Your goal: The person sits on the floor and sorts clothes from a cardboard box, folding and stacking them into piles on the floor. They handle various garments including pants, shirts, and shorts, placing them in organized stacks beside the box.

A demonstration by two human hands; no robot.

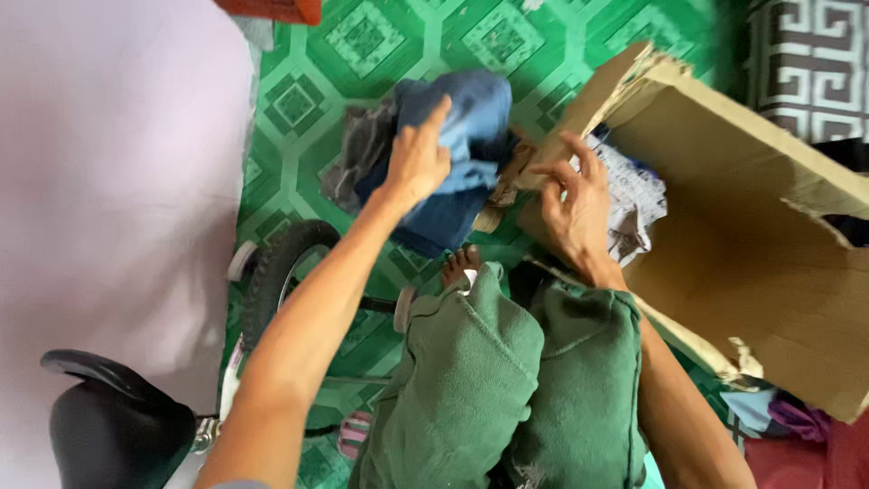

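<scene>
We are looking down at our own two hands over a green patterned floor (362, 54). Our left hand (418, 163) is on the blue cloth (466, 136). The fingers are pressed into it and the pointing finger sticks up, so we think the hand is grabbing the cloth, but we cannot see the grip all the way round. Our right hand (575, 204) is open with the fingers spread and bent. It hangs just over the edge of the cardboard box (751, 208) and holds nothing.

The blue cloth lies bunched up on the floor, just beside the open end of the box. A grey cloth (358, 154) sits under its left side. The blue cloth is longer one way. Its long way runs from the far end, near the top of the picture, down toward our toes (460, 263). It is too crumpled to tell which end is the top.

To do this part well, we should hold the cloth firmly with the whole left hand, not just the fingertips. We should lift it clear of the grey cloth so only one piece comes up. The right hand can keep the box flap steady.

Our green trousers (507, 380) fill the bottom. A small bike wheel (276, 267) and a black seat (109, 417) are on the left.
</scene>
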